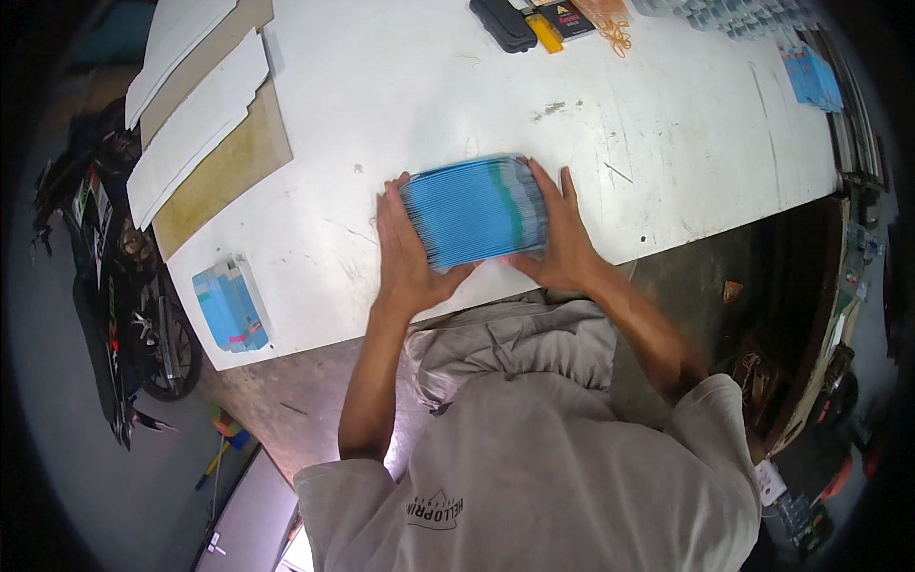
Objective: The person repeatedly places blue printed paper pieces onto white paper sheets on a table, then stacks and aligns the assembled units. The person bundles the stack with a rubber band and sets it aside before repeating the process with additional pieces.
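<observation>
A thick stack of thin blue printed sheets or flattened cartons (467, 212), which I cannot tell apart, is at the table's near edge. Its many layered edges face up, with a green and greyish band toward the right side. My left hand (408, 250) presses on the left end, fingers along the side and thumb at the near edge. On the right end, my right hand (564, 238) grips the same stack, its thumb near the front and one finger lifted away. The stack's underside is hidden.
The white table (324, 133) carries large cardboard sheets (210, 124) at left, a smaller blue bundle (230, 305) at the near-left corner and another blue bundle (811, 78) at far right. A black case (503, 25) and yellow lighter (543, 32) lie at the back. A motorcycle (124, 276) stands left.
</observation>
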Tool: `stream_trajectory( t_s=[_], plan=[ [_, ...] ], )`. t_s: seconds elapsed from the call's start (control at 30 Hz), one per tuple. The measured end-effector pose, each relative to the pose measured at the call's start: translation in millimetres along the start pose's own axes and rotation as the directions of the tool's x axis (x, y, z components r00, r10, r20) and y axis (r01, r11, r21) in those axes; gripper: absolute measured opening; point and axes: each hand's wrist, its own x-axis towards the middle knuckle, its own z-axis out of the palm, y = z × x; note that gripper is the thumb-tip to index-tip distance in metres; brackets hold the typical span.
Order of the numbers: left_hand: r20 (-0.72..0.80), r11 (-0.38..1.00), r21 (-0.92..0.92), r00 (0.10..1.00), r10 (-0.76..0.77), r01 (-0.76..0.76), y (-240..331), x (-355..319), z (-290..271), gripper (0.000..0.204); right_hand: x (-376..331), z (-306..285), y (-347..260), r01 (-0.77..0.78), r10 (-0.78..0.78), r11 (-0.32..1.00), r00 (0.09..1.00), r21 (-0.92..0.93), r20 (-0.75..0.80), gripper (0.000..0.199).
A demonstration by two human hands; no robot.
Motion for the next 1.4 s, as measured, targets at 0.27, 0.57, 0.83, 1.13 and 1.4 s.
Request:
stream_trajectory(
  t_s=[0.27, 0.57, 0.83, 1.13, 1.4],
  plan=[
    [-0.135, 0.999, -0.006, 0.989, -0.054, 0.054, -12.5, 2.9, 8.1, 0.148, -4.3, 9.0, 13.4, 0.01, -0.003, 0.998, 0.995, 0.066, -0.101, 0.111],
    [-0.169, 0.944, -0.102, 0.93, -0.327, 0.314, -15.4, 3.8, 11.5, 0.142, 22.8, -4.8, 21.3, 0.084, -0.08, 0.996, 0.99, 0.028, -0.114, 0.108],
    [-0.038, 0.999, -0.008, 0.998, -0.048, 0.048, -13.0, 12.9, -7.1, 0.129, 42.9, -10.7, 25.4, 0.237, -0.235, 0.971, 0.971, 0.038, -0.048, 0.113],
    [0.047, 0.99, 0.009, 0.988, -0.144, 0.144, -16.8, 14.3, -8.6, 0.129, 46.6, -10.6, 13.1, 0.047, -0.065, 0.979, 0.994, 0.196, 0.085, 0.105],
    [-0.073, 0.974, -0.101, 0.975, -0.21, 0.203, -16.7, 7.0, 5.8, 0.13, 36.8, 15.5, 3.1, -0.042, 0.092, 0.906, 0.991, 0.421, -0.099, 0.112]
  ],
)
